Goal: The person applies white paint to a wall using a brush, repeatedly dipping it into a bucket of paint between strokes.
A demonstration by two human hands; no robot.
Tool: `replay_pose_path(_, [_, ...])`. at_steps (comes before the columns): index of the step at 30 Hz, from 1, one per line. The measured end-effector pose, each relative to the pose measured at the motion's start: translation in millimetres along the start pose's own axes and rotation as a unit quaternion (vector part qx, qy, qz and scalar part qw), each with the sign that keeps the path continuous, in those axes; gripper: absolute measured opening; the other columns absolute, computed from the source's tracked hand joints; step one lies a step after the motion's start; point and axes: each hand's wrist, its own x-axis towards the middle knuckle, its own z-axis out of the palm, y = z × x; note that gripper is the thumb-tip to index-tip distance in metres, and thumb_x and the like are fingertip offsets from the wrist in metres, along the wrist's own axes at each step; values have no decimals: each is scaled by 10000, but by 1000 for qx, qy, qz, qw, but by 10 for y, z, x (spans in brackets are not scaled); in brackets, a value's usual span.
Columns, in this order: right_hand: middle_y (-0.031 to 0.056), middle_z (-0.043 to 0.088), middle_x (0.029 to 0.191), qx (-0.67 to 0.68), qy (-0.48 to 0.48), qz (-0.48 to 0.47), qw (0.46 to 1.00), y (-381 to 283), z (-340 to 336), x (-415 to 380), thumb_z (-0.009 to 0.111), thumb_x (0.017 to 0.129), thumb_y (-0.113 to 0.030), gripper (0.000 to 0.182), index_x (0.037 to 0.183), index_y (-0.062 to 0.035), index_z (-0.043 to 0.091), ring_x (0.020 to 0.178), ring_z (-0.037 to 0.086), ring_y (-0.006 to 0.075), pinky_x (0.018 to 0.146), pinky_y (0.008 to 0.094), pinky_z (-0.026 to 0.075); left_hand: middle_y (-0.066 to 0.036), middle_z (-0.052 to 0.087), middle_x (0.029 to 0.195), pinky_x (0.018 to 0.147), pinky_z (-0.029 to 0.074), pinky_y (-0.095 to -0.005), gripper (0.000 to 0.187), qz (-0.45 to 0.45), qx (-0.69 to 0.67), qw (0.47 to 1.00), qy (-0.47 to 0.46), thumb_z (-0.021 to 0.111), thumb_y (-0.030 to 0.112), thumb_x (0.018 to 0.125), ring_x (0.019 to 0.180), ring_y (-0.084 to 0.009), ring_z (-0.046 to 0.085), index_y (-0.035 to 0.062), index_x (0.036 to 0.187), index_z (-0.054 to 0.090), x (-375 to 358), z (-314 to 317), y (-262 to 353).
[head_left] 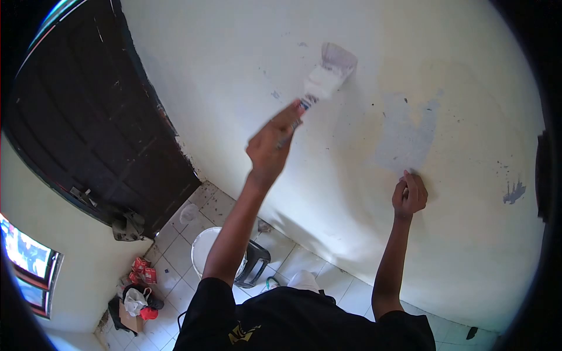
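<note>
My left hand [272, 140] is wrapped round the handle of a wide paintbrush [325, 82]. White paint covers the brush, and its tip rests at a greyish patch high on the cream wall [339, 152]. On the right, my right hand [410, 192] is closed in a loose fist against or close to the wall, just under a large grey patch [408, 131]; what its fingers hold, if anything, is hidden.
A dark door [88, 111] stands at the left. Below my left arm are a white bucket [205, 243] and a black stool [256, 263] on the tiled floor [181, 254]. Red boxes [143, 270] and bags [134, 300] lie at the lower left, near a window [29, 251].
</note>
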Motion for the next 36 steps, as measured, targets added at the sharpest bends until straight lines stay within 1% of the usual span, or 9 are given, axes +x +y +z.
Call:
replay_pose_path(1, [87,603,687,9,-10,7,1000,3,-4,-13,577,727,103,291,989,-2,650,570,598,225,528,308,496,-265,642,1078,865,561,-399,260,-57,-23,998,-13,557,-186,825,1073,-397,623,-48,729,359,-247,106,20])
replay_pose_path(5, [86,610,695,23,-15,19,999,4,-7,-17,586,731,103,272,972,-3,650,588,608,224,542,312,502,-248,632,1109,855,564,-383,229,-42,-32,997,-60,502,-189,846,1156,-421,568,-47,745,353,-847,72,-7])
replay_pose_path(6, [86,610,695,22,-18,20,999,-3,-7,-12,586,731,103,272,972,-3,650,588,608,224,542,312,502,-230,640,1106,831,575,-365,229,-165,-104,978,-75,502,-186,839,1162,-405,569,-47,728,357,-1113,48,-38])
replay_pose_path(9, [83,612,698,-10,-2,-5,1000,-10,8,16,582,735,109,258,960,1,647,572,596,214,516,302,485,-191,652,1108,817,577,-339,228,-90,38,985,-144,516,-193,810,1157,-368,583,-43,712,376,-1330,-94,36])
replay_pose_path(11, [77,616,704,7,-13,6,1000,-5,0,11,578,739,111,260,965,2,647,565,590,212,513,300,483,-159,659,1115,836,572,-329,180,-98,45,984,-145,532,-198,781,1144,-340,596,-46,725,454,-1488,-159,64])
replay_pose_path(17, [77,614,703,7,-26,21,999,-17,-16,-7,584,736,107,266,970,-5,644,576,594,220,523,312,489,-158,660,1110,885,557,-358,113,-239,0,951,-195,563,-154,803,1116,-344,609,-51,849,565,-1845,-392,146])
replay_pose_path(23, [75,602,689,6,-19,9,1000,5,4,6,583,737,99,279,986,-15,638,576,590,225,530,319,488,-161,666,1092,857,561,-340,106,-209,45,954,-209,575,-56,858,1032,-294,656,-30,958,599,-1555,-688,296])
replay_pose_path(30, [80,596,683,-25,-23,10,999,-31,-6,8,579,746,97,255,969,-16,635,563,585,226,513,316,476,-129,688,968,676,546,-382,237,-224,56,908,-348,597,-13,849,845,-294,685,79,1066,606,-990,-769,121])
replay_pose_path(36, [78,590,671,-4,4,-13,1000,-6,18,28,580,750,95,268,983,-21,644,529,553,222,478,314,450,-139,693,970,676,540,-395,141,-217,15,922,-319,621,-25,839,869,-342,669,2,886,492,-478,-436,-247])
